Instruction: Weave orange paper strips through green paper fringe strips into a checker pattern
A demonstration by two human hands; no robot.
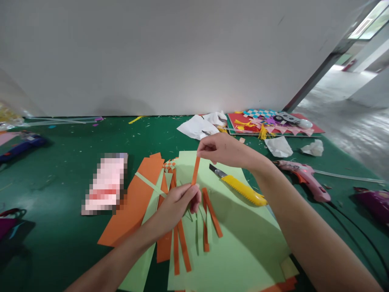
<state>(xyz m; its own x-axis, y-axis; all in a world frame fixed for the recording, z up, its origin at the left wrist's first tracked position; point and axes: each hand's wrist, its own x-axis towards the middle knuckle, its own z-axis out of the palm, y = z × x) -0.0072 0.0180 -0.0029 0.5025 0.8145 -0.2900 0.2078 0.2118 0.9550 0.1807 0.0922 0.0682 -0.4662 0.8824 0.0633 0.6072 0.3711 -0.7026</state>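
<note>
My right hand (223, 149) pinches the top end of a short orange paper strip (196, 171) and holds it upright above the paper. My left hand (179, 202) pinches the strip's bottom end, fingers closed. Beneath them lie a light green paper sheet (240, 243), an orange sheet (136, 198) and several loose orange strips (182, 247). A small woven orange-and-green patch (169, 165) sits just behind my left hand. A yellow utility knife (240, 186) with its blade out rests on the green sheet under my right wrist.
A green mat (60, 162) covers the table, which ends at a white wall. A pink glue gun (306, 176) lies to the right, its cable trailing. Crumpled white paper (197, 126) and a red board with colourful paper crafts (270, 121) sit at the back. A blue tool (22, 145) lies far left.
</note>
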